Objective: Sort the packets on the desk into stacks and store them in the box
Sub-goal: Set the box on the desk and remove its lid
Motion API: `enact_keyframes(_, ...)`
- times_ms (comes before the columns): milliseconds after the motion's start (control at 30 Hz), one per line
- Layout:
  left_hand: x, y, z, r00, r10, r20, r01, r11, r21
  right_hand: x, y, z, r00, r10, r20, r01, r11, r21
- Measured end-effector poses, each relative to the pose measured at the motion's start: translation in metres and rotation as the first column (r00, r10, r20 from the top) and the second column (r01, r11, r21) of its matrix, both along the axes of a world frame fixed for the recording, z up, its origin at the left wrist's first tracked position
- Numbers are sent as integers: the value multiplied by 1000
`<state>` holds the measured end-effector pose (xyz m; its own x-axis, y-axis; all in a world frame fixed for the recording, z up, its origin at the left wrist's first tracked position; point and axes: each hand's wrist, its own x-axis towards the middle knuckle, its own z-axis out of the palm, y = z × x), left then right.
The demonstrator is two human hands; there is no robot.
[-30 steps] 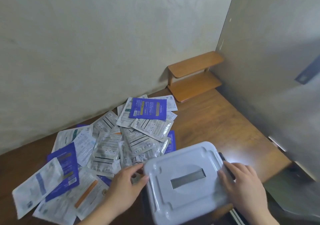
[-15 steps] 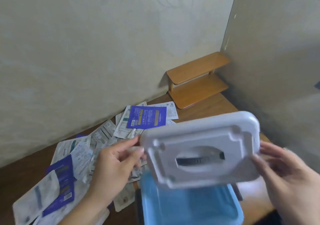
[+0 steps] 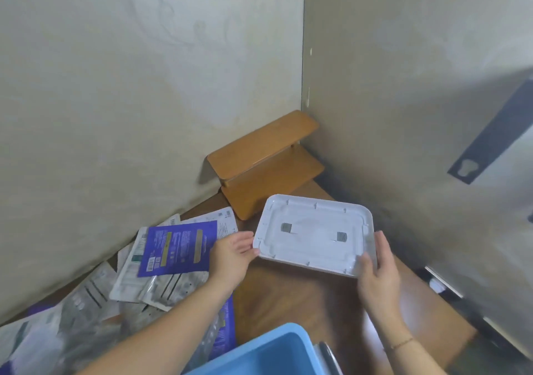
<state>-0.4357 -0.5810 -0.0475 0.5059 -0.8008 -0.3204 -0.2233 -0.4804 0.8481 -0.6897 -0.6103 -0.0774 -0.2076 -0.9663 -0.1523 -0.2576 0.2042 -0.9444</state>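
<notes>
Both hands, left hand (image 3: pixel 230 255) and right hand (image 3: pixel 377 271), grip the upturned lid (image 3: pixel 314 234) by its short ends above the bench (image 3: pixel 291 296) (likely to park it aside). The packets (image 3: pixel 161 262) lie heaped left of that grip; the open box (image 3: pixel 277 351) waits nearer the person.

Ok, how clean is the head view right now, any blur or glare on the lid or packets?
Head view: white plastic lid is sharp, with no harsh glare; scattered foil packets at lower left are motion-smeared; blue plastic box is soft at the bottom edge; wide-angle lens bends the wall corner; light is dim and even.
</notes>
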Motion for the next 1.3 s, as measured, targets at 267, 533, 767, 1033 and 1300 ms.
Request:
enact_keyframes(267,-5,-63,-45,987,-99,127,84,989,124,-7,31,-34,987,-48,150,28,991,133)
enact_keyframes(533,-3,-89,-54,876,-461,141,405,863,302,-18,41,-49,997,69,40,-75,981,178)
enact_keyframes(767,50,17,-5,872,-460,169,412,875,253,-42,90,1,998,59,-25,-58,997,45)
enact_keyframes(1033,55,250,56,945,247,-215,-193,950,243,-18,176,33,905,290,-312,-368,902,-227)
enact_keyframes(1300,-5,288,21,595,437,-675,-338,898,283,-8,186,28,952,301,-63,-297,953,62)
